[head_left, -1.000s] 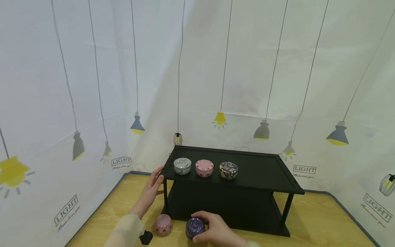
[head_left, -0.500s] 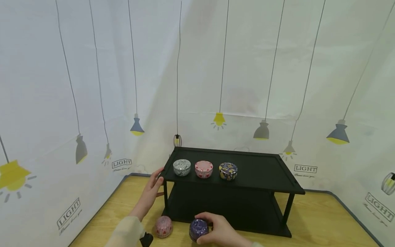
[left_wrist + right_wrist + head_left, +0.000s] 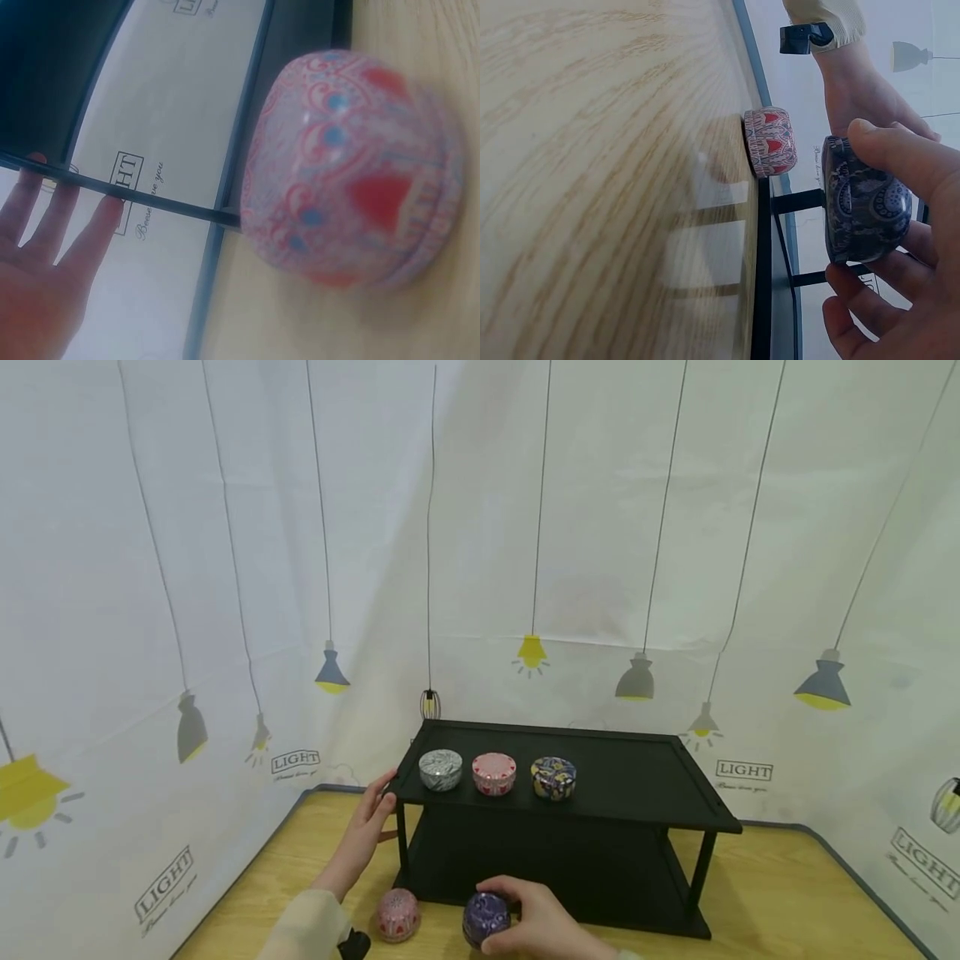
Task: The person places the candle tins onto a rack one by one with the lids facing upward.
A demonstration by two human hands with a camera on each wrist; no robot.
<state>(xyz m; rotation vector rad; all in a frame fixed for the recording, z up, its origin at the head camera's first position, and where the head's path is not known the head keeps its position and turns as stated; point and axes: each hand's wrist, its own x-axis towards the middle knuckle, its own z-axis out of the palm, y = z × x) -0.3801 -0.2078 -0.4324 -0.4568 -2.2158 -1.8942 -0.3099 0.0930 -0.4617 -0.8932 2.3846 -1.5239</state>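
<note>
The right hand (image 3: 546, 922) pinches a round purple patterned tin (image 3: 482, 918); the left hand (image 3: 358, 839), fingers spread, touches a black two-tier shelf (image 3: 630, 777) at left.

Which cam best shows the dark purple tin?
Right wrist: the dark purple tin is large there, its patterned side clear, the right hand gripping it. The head view shows it smaller, from above; the left wrist view doesn't show it.

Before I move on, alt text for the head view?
The right hand holds a round purple patterned tin before a black two-tier shelf; the left hand touches its left end. Its top bears a round silver tin, pink tin and blue-and-yellow tin; another pink tin stands on the wooden table.
</note>
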